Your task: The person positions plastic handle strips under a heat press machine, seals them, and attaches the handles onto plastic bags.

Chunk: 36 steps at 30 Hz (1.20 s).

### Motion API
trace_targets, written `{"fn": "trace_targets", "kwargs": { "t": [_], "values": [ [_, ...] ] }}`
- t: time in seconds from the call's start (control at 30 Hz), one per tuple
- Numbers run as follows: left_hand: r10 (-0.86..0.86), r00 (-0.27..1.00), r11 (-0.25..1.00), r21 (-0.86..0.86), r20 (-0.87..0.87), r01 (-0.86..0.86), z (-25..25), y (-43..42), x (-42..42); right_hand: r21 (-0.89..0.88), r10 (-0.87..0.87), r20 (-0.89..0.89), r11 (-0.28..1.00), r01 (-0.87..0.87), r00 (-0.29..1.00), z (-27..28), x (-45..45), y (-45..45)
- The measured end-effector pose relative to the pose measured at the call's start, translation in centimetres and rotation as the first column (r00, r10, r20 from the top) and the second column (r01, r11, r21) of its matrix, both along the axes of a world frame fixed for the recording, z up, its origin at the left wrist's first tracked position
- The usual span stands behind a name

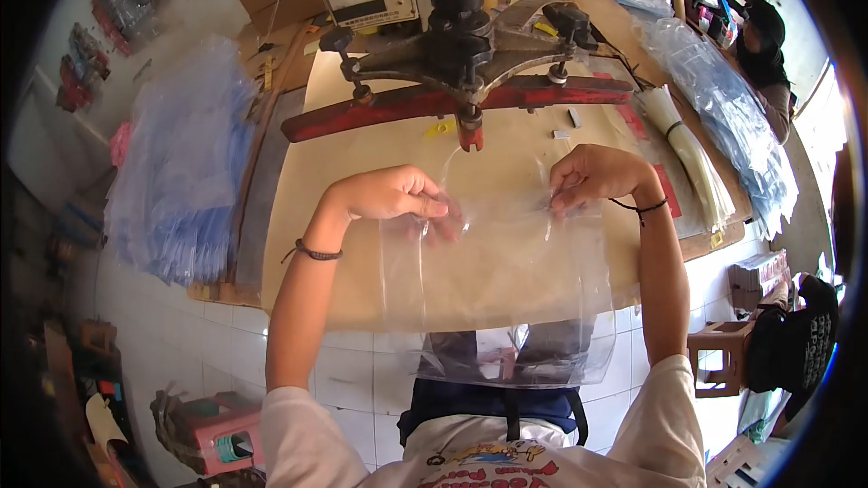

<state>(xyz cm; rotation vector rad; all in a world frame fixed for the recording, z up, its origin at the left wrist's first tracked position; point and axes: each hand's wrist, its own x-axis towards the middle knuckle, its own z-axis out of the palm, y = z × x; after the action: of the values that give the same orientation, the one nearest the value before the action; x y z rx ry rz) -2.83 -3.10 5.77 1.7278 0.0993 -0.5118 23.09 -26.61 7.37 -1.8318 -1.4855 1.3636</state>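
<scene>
And here's L hand (395,194), thumb and fingers pinching the clear plastic bag (502,280) up top; R hand (597,179) pinching it opp. side. I've got it stretched btwn them, hanging past the tan sheet's (297,190) front edge, below the red press bar (380,116). Plastic pile (185,158) far L.

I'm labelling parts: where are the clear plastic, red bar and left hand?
Clear plastic (495,280): head view, middle of the sheet.
Red bar (517,94): head view, right of its centre.
Left hand (391,193): head view, its back.
</scene>
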Motion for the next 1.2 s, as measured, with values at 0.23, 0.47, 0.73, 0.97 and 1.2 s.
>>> {"fn": "trace_targets", "kwargs": {
  "t": [0.23,0.47,0.73,0.97,1.2],
  "values": [
    [0.019,0.999,0.998,0.065,-0.051,-0.016,-0.7,1.5,-0.6,0.018,0.027,-0.069,1.000,-0.026,0.997,-1.1,1.1,-0.2],
    [-0.054,0.997,0.997,0.056,0.047,0.052,-1.5,1.9,-0.5,0.015,-0.015,-0.151,1.000,0.017,0.988,-1.8,1.4,0.0],
    [0.022,1.000,0.982,0.190,-0.004,-0.021,-0.3,0.0,-0.9,0.013,0.015,-0.114,1.000,-0.014,0.993,-2.2,1.7,0.2],
    [-0.023,0.997,0.986,0.166,0.075,0.010,-1.5,0.7,-1.0,-0.077,0.011,0.067,0.997,-0.005,0.998,-0.9,0.0,0.0],
    [-0.028,0.993,0.982,0.191,0.119,0.005,-2.0,1.8,-1.6,0.051,-0.317,0.237,0.948,0.314,0.918,-0.4,-8.1,-6.9]
  ]
}}
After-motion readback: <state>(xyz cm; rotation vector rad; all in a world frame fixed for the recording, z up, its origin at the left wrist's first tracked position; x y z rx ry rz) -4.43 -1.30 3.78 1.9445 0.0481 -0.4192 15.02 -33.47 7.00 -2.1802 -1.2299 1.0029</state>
